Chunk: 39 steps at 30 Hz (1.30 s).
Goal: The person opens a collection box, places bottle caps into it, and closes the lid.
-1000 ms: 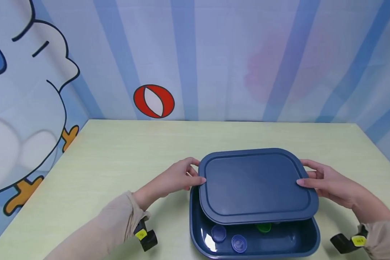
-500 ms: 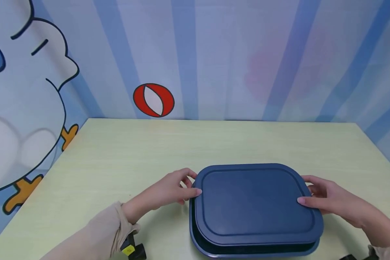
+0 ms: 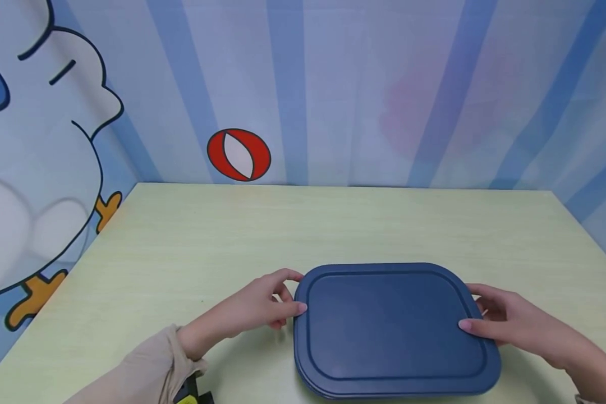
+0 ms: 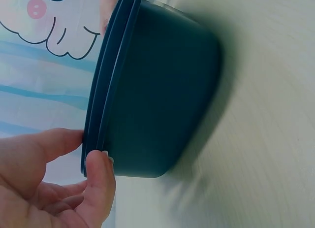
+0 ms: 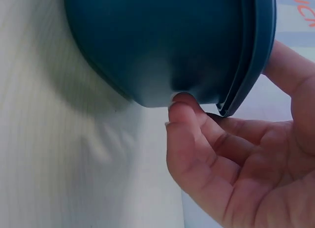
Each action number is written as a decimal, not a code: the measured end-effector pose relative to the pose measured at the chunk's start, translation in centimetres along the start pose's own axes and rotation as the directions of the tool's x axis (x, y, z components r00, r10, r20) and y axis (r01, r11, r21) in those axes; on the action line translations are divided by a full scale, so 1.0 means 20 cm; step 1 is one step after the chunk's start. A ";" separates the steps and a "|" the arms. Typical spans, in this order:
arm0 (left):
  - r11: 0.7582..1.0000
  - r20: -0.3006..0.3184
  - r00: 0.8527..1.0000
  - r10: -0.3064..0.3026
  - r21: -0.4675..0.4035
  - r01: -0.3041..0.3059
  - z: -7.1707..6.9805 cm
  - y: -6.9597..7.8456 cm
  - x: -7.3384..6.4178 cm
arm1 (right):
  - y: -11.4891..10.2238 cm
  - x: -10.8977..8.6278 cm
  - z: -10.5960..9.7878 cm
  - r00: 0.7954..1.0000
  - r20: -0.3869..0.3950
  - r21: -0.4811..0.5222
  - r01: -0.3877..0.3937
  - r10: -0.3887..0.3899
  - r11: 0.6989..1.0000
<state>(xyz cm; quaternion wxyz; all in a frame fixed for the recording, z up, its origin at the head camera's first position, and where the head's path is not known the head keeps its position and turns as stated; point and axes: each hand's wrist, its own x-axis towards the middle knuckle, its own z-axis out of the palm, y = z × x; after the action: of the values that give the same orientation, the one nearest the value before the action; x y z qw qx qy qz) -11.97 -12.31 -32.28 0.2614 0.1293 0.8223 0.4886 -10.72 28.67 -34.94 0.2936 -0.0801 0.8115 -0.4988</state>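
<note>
A dark blue lid (image 3: 394,331) with a raised border lies over the matching box (image 4: 157,90) on the table. Its whole opening is covered in the head view, so whatever is inside is hidden. My left hand (image 3: 257,303) pinches the lid's left edge, thumb on top and a fingertip at the rim below. On the opposite side my right hand (image 3: 520,322) holds the right edge, its thumb over the lid. In the right wrist view, fingers (image 5: 184,139) of that hand curl by the box's side wall. Whether the lid is fully seated I cannot tell.
The pale wooden table (image 3: 207,230) stretches behind and to the left of the box. A blue striped backdrop (image 3: 328,95) with cartoon prints stands along its far edge. A black wrist device (image 3: 194,393) shows under the left sleeve.
Both hands have brought the lid down and toward me onto the box. The open front strip, where blue and green round caps showed a second ago, is covered.
</note>
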 end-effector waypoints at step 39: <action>0.510 0.025 0.927 0.374 0.829 -0.228 0.38 0.06 0.05 | -0.16 0.09 0.40 0.853 -0.104 -0.900 0.138 -0.511 0.413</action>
<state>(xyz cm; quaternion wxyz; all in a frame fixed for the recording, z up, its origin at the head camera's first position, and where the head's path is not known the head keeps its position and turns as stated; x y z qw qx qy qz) -8.62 -5.68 -34.52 0.0166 0.3377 0.9361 0.0974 -8.23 20.28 -35.51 -0.0483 -0.2821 0.9554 -0.0728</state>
